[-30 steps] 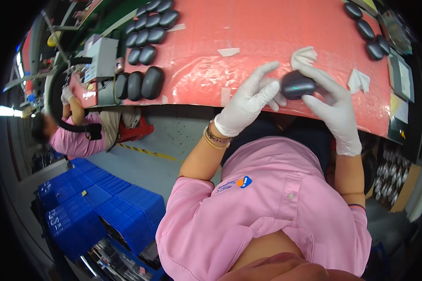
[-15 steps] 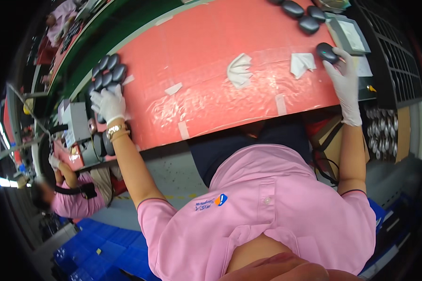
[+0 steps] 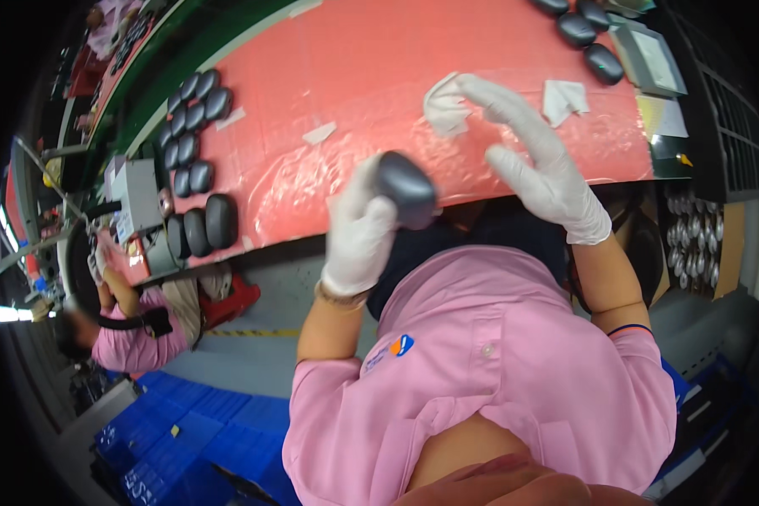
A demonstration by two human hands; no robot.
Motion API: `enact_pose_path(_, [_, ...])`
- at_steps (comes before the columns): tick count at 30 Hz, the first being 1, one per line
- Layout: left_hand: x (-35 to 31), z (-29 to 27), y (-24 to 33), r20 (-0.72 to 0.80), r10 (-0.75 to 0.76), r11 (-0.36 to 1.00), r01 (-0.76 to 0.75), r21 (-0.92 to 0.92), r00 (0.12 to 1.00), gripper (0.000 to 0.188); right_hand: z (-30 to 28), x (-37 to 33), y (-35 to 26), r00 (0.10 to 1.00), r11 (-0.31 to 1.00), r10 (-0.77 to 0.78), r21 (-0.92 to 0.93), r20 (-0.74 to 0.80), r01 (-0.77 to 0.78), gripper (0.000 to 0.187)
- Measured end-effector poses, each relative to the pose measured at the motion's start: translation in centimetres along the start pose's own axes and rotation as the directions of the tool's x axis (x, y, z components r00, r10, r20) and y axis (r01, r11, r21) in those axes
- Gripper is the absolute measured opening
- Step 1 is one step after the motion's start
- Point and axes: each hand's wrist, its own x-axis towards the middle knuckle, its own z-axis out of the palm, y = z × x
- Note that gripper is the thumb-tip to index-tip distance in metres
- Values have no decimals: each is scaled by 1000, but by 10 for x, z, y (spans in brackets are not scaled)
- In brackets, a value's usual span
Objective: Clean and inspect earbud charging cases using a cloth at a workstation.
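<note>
— What are the hands doing?

— The left hand, in a white glove, is curled around a dark grey oval shell (smooth, rounded, slightly glossy), held up over the near edge of the table. The right hand, also gloved, is spread wide with its fingers apart and grips nothing; it hovers just above the table near a crumpled white cloth.

— And the table itself?

— It carries a red sheet with a wrinkled, shiny film on it. A second white cloth lies further right, well apart from the first. At the far right corner sit three more dark shells, and beside them a flat grey tray.

— More on the left?

— A cluster of similar dark shells, about ten that I can count, laid in rough pairs, with three larger ones stood at the near edge. Another person in a pink sleeve works beyond that end.
</note>
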Motion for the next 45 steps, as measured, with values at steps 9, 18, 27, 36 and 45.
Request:
enact_pose_path(9, [-4,-2,-28,87,38,947,-64,316,995,53,32,-18,-1,957,918,266,274,115,-288,49])
enact_pose_path(18, [-13,4,-28,25,-52,966,44,254,998,36,41,-13,-12,940,893,334,297,66,-338,20])
enact_pose_path(27, [-16,-6,-19,56,-65,937,42,346,996,30,41,1,-14,944,931,329,153,41,-331,22])
enact_pose_path(36, [-73,-56,-2,241,-144,980,173,-102,960,81,99,9,-26,957,974,202,57,206,-218,26])
enact_pose_path(45, [-286,-395,54,-962,176,682,679,271,208,62,62,9,27,971,970,230,-89,60,-224,36])
